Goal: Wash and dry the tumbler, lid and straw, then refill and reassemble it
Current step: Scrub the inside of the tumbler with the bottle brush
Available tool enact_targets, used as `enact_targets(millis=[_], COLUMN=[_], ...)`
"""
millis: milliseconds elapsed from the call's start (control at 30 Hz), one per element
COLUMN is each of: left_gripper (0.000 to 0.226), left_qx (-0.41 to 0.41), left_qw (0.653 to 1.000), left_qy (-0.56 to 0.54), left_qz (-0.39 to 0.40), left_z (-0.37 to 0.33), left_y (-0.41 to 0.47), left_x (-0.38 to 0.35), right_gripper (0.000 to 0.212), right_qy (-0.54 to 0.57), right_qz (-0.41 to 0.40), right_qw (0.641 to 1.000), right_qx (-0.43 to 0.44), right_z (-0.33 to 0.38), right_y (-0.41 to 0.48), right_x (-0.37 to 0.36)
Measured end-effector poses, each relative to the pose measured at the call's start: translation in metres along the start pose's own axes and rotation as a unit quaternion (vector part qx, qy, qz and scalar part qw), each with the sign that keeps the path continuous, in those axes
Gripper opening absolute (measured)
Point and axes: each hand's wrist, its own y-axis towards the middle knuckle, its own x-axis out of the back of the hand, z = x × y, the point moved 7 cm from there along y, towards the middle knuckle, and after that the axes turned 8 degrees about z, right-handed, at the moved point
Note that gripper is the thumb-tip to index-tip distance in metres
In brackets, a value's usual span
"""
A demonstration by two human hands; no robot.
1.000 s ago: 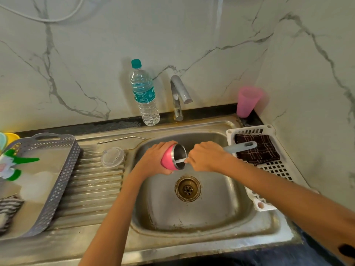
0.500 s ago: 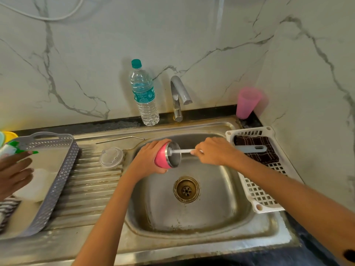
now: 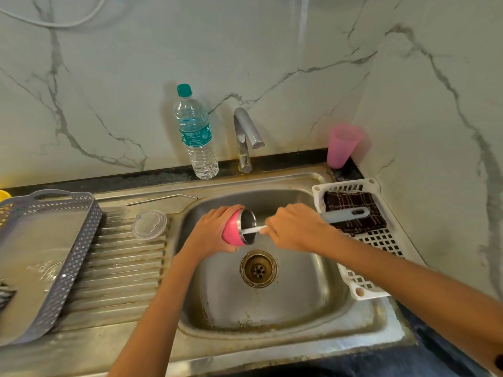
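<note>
My left hand grips the pink steel tumbler on its side over the sink basin, mouth facing right. My right hand holds a grey-handled bottle brush. Its white shaft runs into the tumbler's mouth and the brush head is hidden inside. The clear lid lies on the ribbed drainboard left of the basin. Behind the lid, the metal straw lies along the sink's back ledge.
A water bottle with a teal cap and the tap stand behind the basin. A pink cup is in the back right corner. A white basket with a dark cloth sits right; a grey tray sits left.
The brush slid out of the tumbler and back in a little. The tumbler tilted slightly in my left hand. Another person's hand at the left edge half a second ago is gone.
</note>
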Motion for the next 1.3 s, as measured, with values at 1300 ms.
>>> enact_targets(millis=[1300], left_gripper=[0.1], left_qx=[0.011], left_qw=[0.995], left_qy=[0.087], left_qz=[-0.045], left_z=[0.0], left_y=[0.002], left_x=[0.033], right_gripper=[0.036], right_qy=[0.088], right_qz=[0.018], right_qw=[0.996], right_qx=[0.001], right_z=[-0.014], right_y=[0.005], right_x=[-0.016])
